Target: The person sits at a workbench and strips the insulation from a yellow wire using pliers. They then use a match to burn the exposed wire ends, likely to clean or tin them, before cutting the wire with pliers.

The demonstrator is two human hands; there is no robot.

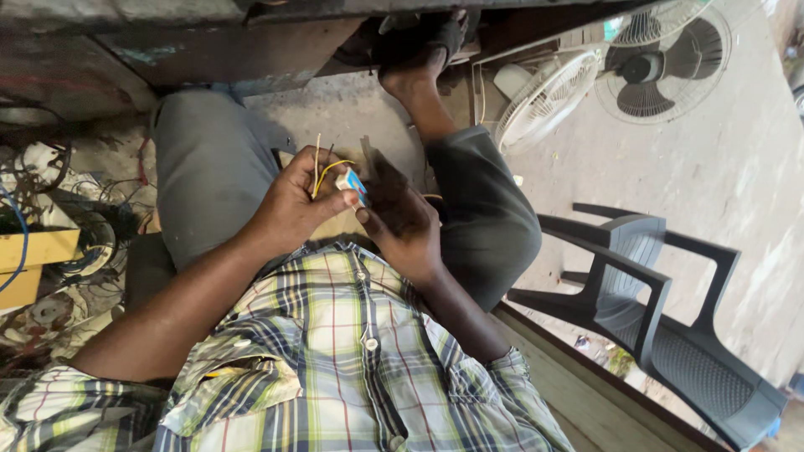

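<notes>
Now, going from left to right, I see first a heap of tangled cables (59,243) and a yellow box (38,249) lying on the floor at the far left, well apart from the hands. Then comes the left hand (289,205), raised over the lap in grey trousers (213,167); its grip is narrow, the thumb and fingers closed on a few thin wires (322,167), yellow and pale ones, which stand up from the fist. Just beside it, between both hands, is a small white and blue part (353,186), where the wires seem to end; it looks like a little plastic block, light and easy to crush or drop, but it is too small for me to tell more. The right hand (402,222) touches this part from the other side, and its grip is also closed, holding the part together with a thin dark tool or strip (368,155) that I cannot identify. I judge the step in hand is the fitting or sorting of the wires at the small part. The next move, I think, calls for a steady pinch and fine fingertip work, one wire at a time. Further right stand two white fans (620,71) and a dark plastic chair (662,310), well apart.
</notes>
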